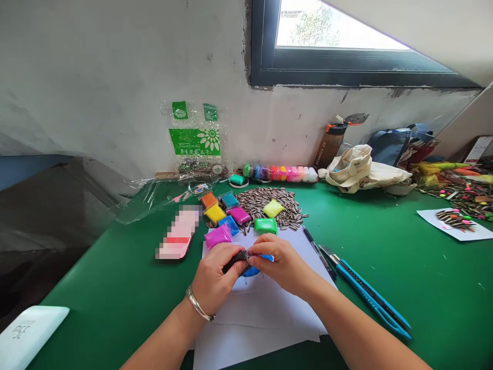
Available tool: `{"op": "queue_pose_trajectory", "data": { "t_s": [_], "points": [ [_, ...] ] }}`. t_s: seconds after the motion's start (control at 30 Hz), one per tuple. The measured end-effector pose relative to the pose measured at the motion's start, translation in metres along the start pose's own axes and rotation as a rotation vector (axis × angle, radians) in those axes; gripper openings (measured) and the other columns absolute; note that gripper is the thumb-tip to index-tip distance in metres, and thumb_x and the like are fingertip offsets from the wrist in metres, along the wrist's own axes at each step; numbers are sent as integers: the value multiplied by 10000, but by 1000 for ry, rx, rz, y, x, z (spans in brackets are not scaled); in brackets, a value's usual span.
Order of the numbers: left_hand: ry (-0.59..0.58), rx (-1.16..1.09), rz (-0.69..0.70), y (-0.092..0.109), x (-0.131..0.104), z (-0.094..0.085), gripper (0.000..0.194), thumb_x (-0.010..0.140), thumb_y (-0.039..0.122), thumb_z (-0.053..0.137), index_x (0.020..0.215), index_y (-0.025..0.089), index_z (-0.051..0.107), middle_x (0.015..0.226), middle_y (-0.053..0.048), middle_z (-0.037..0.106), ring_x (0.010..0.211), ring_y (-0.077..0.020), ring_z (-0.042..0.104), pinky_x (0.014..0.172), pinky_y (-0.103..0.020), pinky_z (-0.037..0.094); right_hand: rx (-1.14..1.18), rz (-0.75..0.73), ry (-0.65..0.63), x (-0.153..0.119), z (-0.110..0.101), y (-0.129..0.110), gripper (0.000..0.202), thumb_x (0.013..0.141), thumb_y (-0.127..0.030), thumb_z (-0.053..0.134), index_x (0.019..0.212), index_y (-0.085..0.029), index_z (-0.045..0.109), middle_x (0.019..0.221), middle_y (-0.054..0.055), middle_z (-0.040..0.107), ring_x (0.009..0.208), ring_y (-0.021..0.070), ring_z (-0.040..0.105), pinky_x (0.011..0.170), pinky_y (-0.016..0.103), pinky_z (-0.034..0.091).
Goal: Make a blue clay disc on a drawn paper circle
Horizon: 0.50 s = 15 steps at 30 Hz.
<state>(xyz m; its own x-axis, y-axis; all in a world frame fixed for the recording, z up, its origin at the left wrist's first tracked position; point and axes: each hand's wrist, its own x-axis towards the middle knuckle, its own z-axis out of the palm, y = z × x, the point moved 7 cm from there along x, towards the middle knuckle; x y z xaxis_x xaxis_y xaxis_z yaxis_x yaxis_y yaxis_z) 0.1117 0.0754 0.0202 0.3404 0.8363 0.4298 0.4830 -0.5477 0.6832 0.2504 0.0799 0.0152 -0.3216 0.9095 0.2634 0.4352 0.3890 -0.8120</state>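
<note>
My left hand (219, 272) is closed round a small black packet (232, 260) that looks like soft modelling clay in clear wrap. At the packet's right end, my right hand (278, 262) pinches its edge between thumb and fingers. Just beneath and behind the fingers lies a flat blue clay shape (252, 272) on white paper (262, 318); my hands partly hide it. Beyond them sit wrapped clay packets: a magenta one (217, 236), a green one (265, 226) and several others, some resting on a heap of striped sunflower seeds (290, 203).
A pen (319, 252) and a blue cutter (373, 293) lie right of the paper, a phone (179, 234) left. Along the wall stand a seed bag (196, 141), a row of coloured clay (285, 173), a brown bottle (330, 146) and a cloth bag (354, 167) on the green table (435, 277).
</note>
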Motion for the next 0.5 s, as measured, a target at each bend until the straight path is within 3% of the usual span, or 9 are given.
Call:
{"op": "queue_pose_trajectory", "data": {
  "t_s": [0.17,0.37,0.5],
  "points": [
    [-28,6,20,1,-2,3,168,805,166,586,953,198,661,901,-47,686,843,-179,636,752,-278,523,32,60,-21,2,1,0,87,773,-157,623,724,-186,689,688,-7,587,683,121,537,612,241,403],
    [6,25,9,-1,-2,2,143,793,174,605,926,192,656,871,-42,684,818,-175,632,737,-276,516,36,73,45,0,1,-2,112,737,-104,588,655,-171,624,650,-22,564,625,98,501,563,216,374],
    [7,11,-28,-4,0,2,142,788,187,610,922,190,658,861,-39,684,790,-169,632,711,-269,517,54,61,61,0,-1,-1,93,760,-125,596,724,-180,662,697,-10,575,669,111,524,607,230,399]
  ]
}}
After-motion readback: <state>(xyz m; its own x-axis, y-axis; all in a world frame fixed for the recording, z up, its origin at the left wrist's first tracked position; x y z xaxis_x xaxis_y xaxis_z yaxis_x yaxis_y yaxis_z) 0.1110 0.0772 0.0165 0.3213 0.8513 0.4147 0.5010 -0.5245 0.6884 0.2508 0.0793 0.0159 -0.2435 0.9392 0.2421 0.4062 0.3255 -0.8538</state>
